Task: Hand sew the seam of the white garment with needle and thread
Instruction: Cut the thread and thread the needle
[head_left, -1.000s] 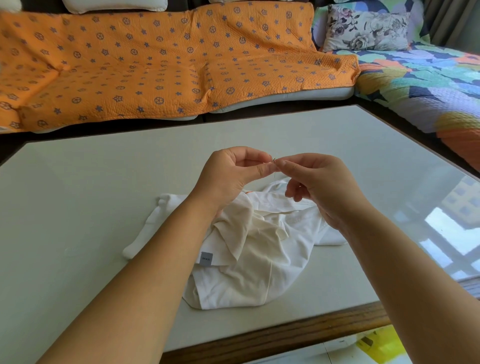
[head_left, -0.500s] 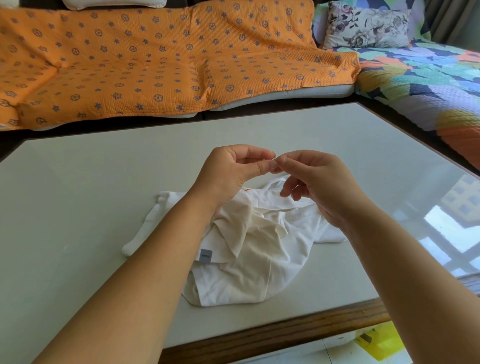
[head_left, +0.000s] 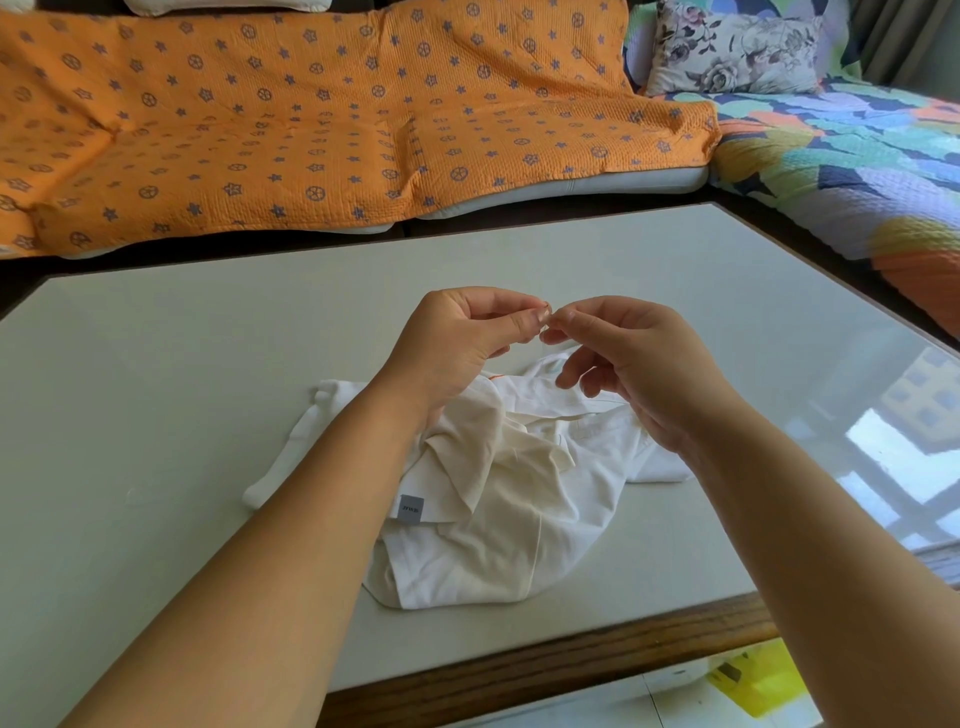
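A crumpled white garment with a small grey label lies on the table, under my raised hands. My left hand pinches something tiny between thumb and forefinger, most likely the needle, of which only a glint shows. My right hand meets it fingertip to fingertip, pinching at the same spot. A faint thread hangs just below the fingertips. Both hands hover above the garment's far edge without touching it.
The pale table has a wooden front edge. Behind it runs a sofa with an orange patterned cover. A multicoloured quilt and a floral cushion lie at the right. A yellow object lies on the floor.
Both hands stay pinched together at the fingertips with only slight shifts. The garment has not moved.
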